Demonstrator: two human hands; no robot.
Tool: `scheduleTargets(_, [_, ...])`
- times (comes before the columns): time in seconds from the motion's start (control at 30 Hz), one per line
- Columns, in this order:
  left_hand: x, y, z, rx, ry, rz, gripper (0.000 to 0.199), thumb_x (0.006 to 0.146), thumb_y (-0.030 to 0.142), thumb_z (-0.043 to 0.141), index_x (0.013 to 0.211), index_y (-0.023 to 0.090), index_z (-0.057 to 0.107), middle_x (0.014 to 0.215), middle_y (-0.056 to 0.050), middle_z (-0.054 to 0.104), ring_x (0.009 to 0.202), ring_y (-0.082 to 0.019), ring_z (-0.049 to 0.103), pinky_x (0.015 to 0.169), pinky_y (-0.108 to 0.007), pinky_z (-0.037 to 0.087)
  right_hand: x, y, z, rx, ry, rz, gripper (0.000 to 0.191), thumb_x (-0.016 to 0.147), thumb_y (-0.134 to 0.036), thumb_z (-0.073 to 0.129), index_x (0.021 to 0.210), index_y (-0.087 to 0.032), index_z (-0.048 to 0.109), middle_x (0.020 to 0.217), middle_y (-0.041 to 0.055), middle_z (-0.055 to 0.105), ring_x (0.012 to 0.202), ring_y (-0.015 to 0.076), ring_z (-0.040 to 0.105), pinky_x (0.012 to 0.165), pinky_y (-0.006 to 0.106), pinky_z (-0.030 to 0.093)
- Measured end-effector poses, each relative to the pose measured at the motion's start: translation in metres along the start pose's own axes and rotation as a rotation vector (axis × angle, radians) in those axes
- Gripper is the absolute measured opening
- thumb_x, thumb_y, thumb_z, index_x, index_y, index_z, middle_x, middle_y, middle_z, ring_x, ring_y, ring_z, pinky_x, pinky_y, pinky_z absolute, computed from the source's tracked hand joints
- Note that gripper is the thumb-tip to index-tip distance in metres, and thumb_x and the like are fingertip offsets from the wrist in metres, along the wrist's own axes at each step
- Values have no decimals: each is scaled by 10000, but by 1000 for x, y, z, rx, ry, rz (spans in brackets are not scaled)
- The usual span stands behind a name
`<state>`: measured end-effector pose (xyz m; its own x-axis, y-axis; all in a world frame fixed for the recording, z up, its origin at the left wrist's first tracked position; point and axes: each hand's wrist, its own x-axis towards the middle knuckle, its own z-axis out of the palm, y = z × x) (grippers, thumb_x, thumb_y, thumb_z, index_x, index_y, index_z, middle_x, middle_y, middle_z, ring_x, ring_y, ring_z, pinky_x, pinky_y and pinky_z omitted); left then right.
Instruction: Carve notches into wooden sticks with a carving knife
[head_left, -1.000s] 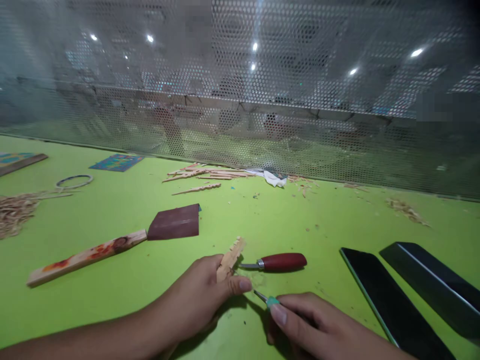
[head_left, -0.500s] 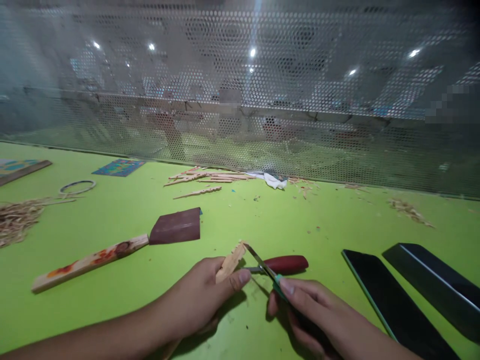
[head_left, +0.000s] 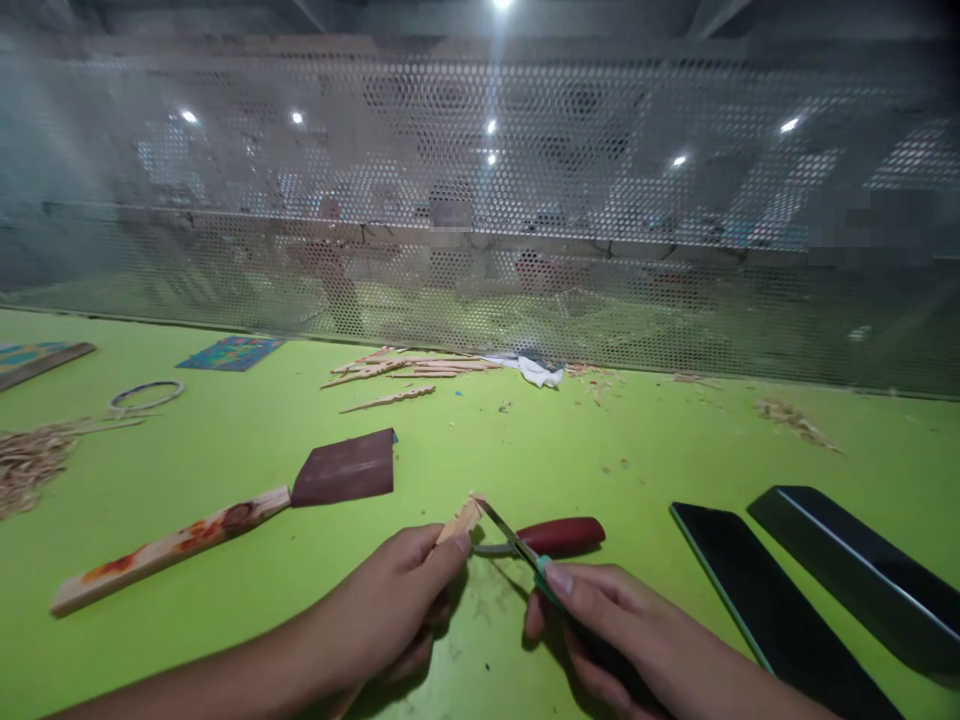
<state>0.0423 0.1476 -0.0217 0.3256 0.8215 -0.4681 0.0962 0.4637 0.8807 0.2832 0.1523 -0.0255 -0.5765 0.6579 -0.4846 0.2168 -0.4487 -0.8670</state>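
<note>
My left hand (head_left: 405, 590) is closed around a pale carved wooden stick (head_left: 457, 524), its notched end sticking out past my thumb. In my right hand (head_left: 615, 620) is a narrow-bladed carving knife (head_left: 501, 522) with a green handle, my thumb lying along it. The blade's tip rests at the stick's upper end. Just behind the blade, a red-handled tool (head_left: 562, 537) with a thin curved metal shank lies on the green table (head_left: 322, 560). My palms hide the lower stick and most of the knife handle.
Brown sandpaper (head_left: 345, 468) and a stained wood strip (head_left: 172, 545) lie left. Wood shavings (head_left: 30, 465) and a tape ring (head_left: 146, 395) sit farther left. Carved sticks (head_left: 420, 366) and white tissue (head_left: 540, 372) lie before a perforated screen (head_left: 480, 290). A phone (head_left: 780, 600) and dark case (head_left: 862, 570) are right.
The view has tilted up slightly, so the table items sit lower in the picture. My left thumb has shifted up nearer the stick's notched end; the knife tip stays at that end.
</note>
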Motion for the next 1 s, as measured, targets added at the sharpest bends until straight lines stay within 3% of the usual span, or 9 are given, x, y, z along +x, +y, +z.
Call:
scheduleTargets(0.17, [0, -1, 1, -30, 2, 18, 449, 918, 682, 565, 978, 242, 499, 557, 139, 360, 334, -29, 203, 287, -126, 211, 0, 2, 1, 3, 12, -23, 584, 960, -765, 520, 1005, -191, 622, 513, -108, 461, 328, 26, 266, 321, 129, 207])
scheduleTargets(0.57, [4, -6, -4, -7, 8, 36, 233, 958, 443, 462, 846, 240, 445, 578, 115, 392, 312, -39, 296, 289, -145, 211, 1, 2, -1, -6, -7, -66, 585, 978, -742, 518, 1016, -171, 640, 500, -104, 470, 313, 29, 281, 315, 133, 218])
scheduleTargets(1.0, [4, -6, -6, 22, -26, 45, 208, 965, 429, 437, 863, 247, 431, 554, 125, 369, 323, -44, 267, 289, -142, 216, 2, -3, 2, 7, -44, -99, 566, 972, -729, 539, 991, -171, 630, 524, -108, 488, 316, 24, 309, 306, 129, 281])
